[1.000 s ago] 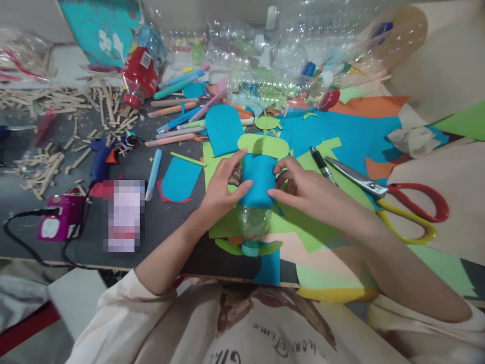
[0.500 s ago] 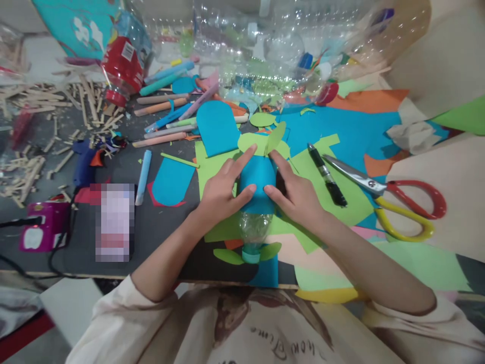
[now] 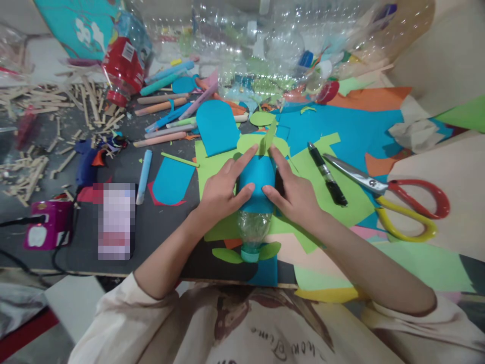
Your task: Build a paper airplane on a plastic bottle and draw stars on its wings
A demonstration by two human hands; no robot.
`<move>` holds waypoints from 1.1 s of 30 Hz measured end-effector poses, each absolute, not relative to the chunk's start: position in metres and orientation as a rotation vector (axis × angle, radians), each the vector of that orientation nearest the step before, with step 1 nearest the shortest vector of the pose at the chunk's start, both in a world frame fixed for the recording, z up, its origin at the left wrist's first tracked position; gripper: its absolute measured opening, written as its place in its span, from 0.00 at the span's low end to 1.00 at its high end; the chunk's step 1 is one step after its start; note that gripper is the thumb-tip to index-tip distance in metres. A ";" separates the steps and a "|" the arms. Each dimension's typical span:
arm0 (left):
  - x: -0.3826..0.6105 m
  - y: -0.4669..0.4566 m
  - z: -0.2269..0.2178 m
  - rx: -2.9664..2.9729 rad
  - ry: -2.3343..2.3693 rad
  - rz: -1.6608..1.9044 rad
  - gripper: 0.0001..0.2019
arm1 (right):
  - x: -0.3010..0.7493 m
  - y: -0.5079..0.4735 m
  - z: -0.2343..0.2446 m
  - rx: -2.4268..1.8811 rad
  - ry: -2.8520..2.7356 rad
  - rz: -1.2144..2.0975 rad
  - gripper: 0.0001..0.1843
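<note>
Left hand (image 3: 226,189) and right hand (image 3: 294,191), grips spread open against the blue-wrapped plastic bottle (image 3: 254,226), flank a green paper leaf (image 3: 269,136), straighter than before.

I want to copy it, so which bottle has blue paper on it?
The teal-capped bottle, between the left hand and right hand. The red bottle has a printed label instead; the back bottles look clear.

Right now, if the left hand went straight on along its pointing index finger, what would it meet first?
Probably the raised, leaf-shaped light-green paper piece just ahead of the left hand; depth is unclear from this view, so they may already touch.
</note>
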State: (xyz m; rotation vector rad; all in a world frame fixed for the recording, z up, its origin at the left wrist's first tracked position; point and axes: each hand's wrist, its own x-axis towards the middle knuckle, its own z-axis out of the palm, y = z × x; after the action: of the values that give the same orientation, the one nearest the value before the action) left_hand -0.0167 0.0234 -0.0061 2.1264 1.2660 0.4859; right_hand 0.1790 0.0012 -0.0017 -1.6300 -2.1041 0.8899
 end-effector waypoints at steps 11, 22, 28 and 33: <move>-0.012 0.036 0.006 2.135 1.247 0.307 0.36 | 0.179 0.003 -0.003 -1.610 -2.112 0.916 0.45; -0.011 0.038 0.006 2.208 1.275 0.231 0.36 | 0.179 0.004 -0.002 -1.592 -2.108 0.919 0.44; -0.010 0.038 0.008 2.195 1.273 0.235 0.35 | 0.180 0.004 -0.003 -1.614 -2.096 0.926 0.46; -0.011 0.037 0.008 2.185 1.278 0.251 0.35 | 0.179 0.005 -0.005 -1.650 -2.077 0.927 0.49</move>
State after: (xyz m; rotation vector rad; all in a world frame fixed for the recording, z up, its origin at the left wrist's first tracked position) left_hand -0.0106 0.0373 0.0081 2.1848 1.2783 0.2511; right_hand 0.1789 0.0047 -0.0051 -1.6498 -2.0772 0.9268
